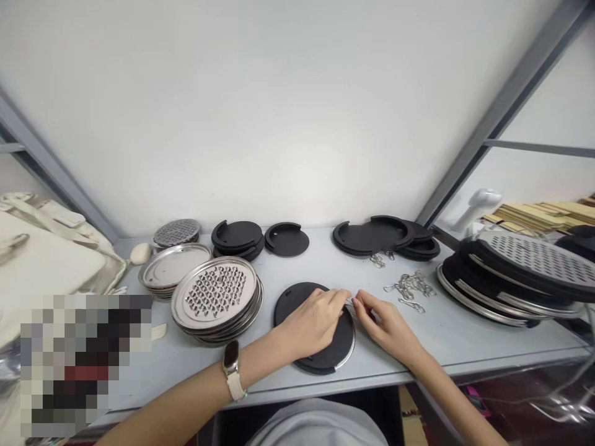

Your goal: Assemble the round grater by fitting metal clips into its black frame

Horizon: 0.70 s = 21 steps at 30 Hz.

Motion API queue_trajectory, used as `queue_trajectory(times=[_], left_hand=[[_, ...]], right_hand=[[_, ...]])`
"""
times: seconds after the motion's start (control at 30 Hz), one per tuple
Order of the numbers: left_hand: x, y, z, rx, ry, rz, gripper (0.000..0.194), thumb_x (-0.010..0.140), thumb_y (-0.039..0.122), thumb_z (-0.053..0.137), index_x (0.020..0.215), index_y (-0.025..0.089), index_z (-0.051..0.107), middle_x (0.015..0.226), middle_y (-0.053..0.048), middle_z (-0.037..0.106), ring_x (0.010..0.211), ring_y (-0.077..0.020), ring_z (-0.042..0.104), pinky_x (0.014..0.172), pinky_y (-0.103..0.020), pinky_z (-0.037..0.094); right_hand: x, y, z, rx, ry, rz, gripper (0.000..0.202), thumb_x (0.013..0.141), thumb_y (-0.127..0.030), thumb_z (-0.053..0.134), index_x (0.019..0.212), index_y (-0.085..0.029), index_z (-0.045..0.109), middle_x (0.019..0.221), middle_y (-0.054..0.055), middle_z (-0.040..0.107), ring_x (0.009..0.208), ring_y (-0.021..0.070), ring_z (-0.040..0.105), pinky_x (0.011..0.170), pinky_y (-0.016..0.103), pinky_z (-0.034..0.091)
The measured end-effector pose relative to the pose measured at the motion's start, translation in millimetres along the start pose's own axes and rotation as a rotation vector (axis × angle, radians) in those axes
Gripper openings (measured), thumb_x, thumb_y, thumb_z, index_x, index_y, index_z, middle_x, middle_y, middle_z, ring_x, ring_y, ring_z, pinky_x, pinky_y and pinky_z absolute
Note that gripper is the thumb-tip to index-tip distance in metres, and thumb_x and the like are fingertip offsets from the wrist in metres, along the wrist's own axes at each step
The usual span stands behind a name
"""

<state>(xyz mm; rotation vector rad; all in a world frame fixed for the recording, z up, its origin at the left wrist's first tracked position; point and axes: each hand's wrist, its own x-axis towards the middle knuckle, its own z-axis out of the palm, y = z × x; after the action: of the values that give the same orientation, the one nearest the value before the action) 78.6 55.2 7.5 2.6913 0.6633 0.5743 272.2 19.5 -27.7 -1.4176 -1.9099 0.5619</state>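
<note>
A round black disc (320,356) with a silvery rim along its right side lies near the table's front edge. My left hand (316,322) rests over this disc, its fingers bent together near the disc's upper right edge. Just right of it, my right hand (379,319) has thumb and forefinger pinched on something thin and shiny, too small to make out. The two hands' fingertips almost meet. Wire clips (411,285) lie loose to the right of my right hand. What the left fingertips hold, if anything, is hidden.
Stacked metal grater discs (218,297) and plain metal discs (174,266) stand at left. Black holders (286,240) line the back by the wall. A tall pile of black and metal discs (497,288) stands right. A pale bag (46,260) is far left.
</note>
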Motion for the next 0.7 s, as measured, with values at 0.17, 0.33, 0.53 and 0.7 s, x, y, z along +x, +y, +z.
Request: queue_trajectory(times=[0.17, 0.33, 0.53, 0.7], left_hand=[[0.9, -0.3, 0.6, 0.053, 0.016, 0.002, 0.027, 0.093, 0.008, 0.039, 0.12, 0.015, 0.042, 0.112, -0.009, 0.056, 0.101, -0.0228, 0.053, 0.091, -0.036, 0.043], [0.7, -1.5, 1.3, 0.032, 0.023, -0.001, 0.028, 0.093, 0.008, 0.04, 0.12, 0.014, 0.042, 0.113, -0.008, 0.056, 0.099, -0.0225, 0.053, 0.091, -0.035, 0.043], [0.0, -1.0, 0.0, -0.035, 0.005, 0.0, 0.029, 0.092, 0.005, 0.039, 0.12, 0.015, 0.041, 0.113, -0.008, 0.056, 0.099, -0.0214, 0.054, 0.089, -0.033, 0.044], [-0.3, -1.4, 0.8, -0.079, -0.012, -0.021, 0.032, 0.092, 0.005, 0.037, 0.121, 0.017, 0.039, 0.115, -0.008, 0.055, 0.102, -0.0214, 0.055, 0.09, -0.033, 0.044]], right_hand=[[3.5, -1.6, -0.4, 0.018, -0.128, 0.005, 0.03, 0.098, -0.035, 0.034, 0.072, -0.021, 0.039, 0.064, -0.004, 0.041, 0.058, 0.0121, 0.037, 0.056, 0.024, 0.032], [2.5, -0.1, -0.8, 0.019, -0.133, 0.013, 0.031, 0.098, -0.036, 0.035, 0.071, -0.021, 0.038, 0.063, -0.005, 0.038, 0.058, 0.012, 0.035, 0.055, 0.025, 0.03], [1.6, 1.7, -0.1, 0.04, -0.141, 0.032, 0.033, 0.097, -0.036, 0.036, 0.067, -0.021, 0.035, 0.06, -0.006, 0.032, 0.055, 0.0111, 0.03, 0.052, 0.024, 0.026], [2.0, 2.3, 0.3, 0.047, -0.146, 0.033, 0.033, 0.096, -0.034, 0.038, 0.066, -0.021, 0.034, 0.06, -0.006, 0.031, 0.056, 0.0109, 0.029, 0.052, 0.024, 0.026]])
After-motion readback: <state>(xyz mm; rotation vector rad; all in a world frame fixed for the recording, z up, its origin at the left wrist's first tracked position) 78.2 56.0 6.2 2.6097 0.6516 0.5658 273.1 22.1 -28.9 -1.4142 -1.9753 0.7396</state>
